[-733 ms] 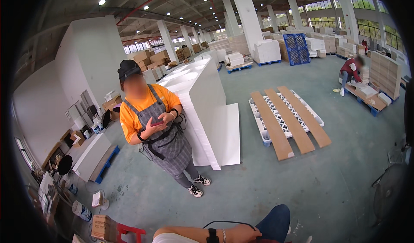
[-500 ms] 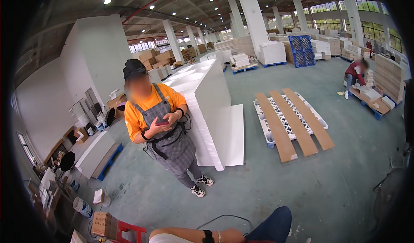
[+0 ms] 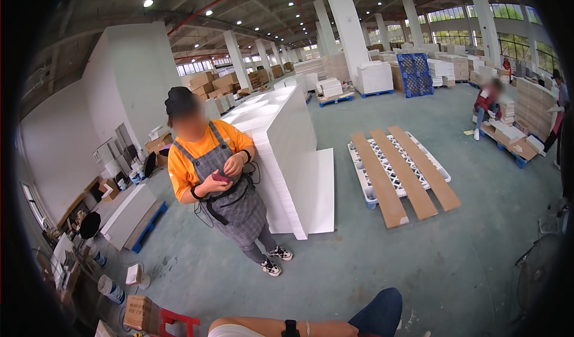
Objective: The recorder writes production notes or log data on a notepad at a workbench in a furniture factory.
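Along the lower edge lies my left forearm, with a white sleeve, a black wristband [image 3: 291,328] and a light bracelet. Part of my left hand [image 3: 332,329] shows beside my knee in blue jeans [image 3: 379,314]; its fingers are hidden, so I cannot tell whether it is open or closed. My right hand is out of view. In front of me a person in an orange shirt and grey checked apron [image 3: 230,181] stands holding a small dark red object [image 3: 220,178], beside a tall stack of white boards [image 3: 287,169].
A white pallet [image 3: 441,172] with three brown boards [image 3: 382,187] lies on the right floor. A red stool [image 3: 179,322], a cardboard box [image 3: 142,313] and buckets [image 3: 111,290] stand lower left. Another person [image 3: 487,101] sits by a loaded pallet at far right.
The standing person's hands have moved apart, with the red object now in one hand. The view has shifted slightly. Another figure shows more at the far right edge.
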{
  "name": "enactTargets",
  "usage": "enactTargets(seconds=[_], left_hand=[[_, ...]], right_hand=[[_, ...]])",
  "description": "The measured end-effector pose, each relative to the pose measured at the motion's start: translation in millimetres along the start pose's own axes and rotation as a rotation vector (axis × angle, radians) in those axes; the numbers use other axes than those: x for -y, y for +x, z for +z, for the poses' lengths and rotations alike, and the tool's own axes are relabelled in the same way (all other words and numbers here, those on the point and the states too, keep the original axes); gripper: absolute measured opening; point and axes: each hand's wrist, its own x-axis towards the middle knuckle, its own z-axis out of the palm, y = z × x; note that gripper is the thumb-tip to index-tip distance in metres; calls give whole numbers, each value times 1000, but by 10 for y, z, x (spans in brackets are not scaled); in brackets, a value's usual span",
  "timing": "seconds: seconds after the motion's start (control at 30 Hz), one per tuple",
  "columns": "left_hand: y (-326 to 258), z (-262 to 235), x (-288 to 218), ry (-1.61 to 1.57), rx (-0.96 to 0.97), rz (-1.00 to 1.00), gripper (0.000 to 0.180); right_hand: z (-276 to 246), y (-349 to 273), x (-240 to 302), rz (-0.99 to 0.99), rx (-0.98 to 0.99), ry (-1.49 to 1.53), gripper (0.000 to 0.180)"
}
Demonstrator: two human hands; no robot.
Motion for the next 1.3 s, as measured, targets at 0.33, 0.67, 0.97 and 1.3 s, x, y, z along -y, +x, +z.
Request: enactTargets(seconds=[0.33, 0.67, 0.97, 1.3], left_hand=[[-100, 354, 287, -46, 163, -105, 26], [-173, 432, 419, -26, 192, -141, 26], [-33, 385, 379, -10, 209, -109, 26], [100, 316, 387, 3, 227, -83, 26]], right_hand=[[-4, 29, 13, 5, 16, 19, 54], [-31, 29, 9, 15, 24, 39, 54], [-39, -15, -52, 22, 28, 67, 53], [-55, -23, -19, 33, 41, 112, 53]])
